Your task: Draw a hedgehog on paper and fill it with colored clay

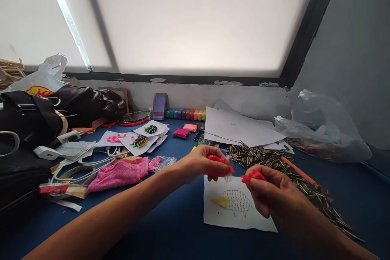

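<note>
My left hand [195,165] is closed around a lump of red modelling clay [217,166], with a bit of clear wrapper showing beside it. Between the fingertips of my right hand [271,189] is a smaller piece of red modelling clay [255,177]. The two red pieces are apart. Below the hands lies a white paper sheet [211,218] with a pencil-drawn, hedgehog-like animal [239,201]; its pointed snout is covered in yellow. A heap of striped sunflower seeds [258,156] spreads behind and to the right of my hands.
Finished-looking clay pictures [141,149], a pink cloth [122,174] and white cables [76,170] lie left. Black bags [27,130] stand farther left. Behind are coloured clay packs [185,114], pink packet [180,133] and white sheets [237,128]. A plastic bag [329,126] sits right.
</note>
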### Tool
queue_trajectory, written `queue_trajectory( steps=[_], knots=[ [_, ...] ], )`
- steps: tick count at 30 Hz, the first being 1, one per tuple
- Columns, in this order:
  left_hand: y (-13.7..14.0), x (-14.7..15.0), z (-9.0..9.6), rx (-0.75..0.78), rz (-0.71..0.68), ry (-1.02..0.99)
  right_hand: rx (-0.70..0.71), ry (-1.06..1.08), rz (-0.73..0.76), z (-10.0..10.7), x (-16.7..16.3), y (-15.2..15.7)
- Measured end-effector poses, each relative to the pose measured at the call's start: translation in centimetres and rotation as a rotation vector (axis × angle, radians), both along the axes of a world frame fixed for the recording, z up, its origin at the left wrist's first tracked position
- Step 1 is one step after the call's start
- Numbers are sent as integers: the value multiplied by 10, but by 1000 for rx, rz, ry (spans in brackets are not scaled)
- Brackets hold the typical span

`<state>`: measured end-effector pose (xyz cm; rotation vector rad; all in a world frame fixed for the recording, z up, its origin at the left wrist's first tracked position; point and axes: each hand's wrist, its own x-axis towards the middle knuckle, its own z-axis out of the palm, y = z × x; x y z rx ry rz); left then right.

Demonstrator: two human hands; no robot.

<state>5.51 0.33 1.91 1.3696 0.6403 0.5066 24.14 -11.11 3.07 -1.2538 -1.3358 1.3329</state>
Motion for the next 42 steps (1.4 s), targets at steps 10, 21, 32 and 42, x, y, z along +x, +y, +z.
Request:
queue_trajectory(
  steps=[10,21,32,42],
  knots=[
    [49,-32,3,249,378,145,-102,178,4,2,9,5],
    [72,-49,-20,699,582,483,-157,77,-69,1,2,5],
    [66,-49,-16,919,230,694,-135,-55,-158,11,-2,3],
    [20,-19,14,1056,303,513,-9,-380,-58,9,8,2]
  ],
)
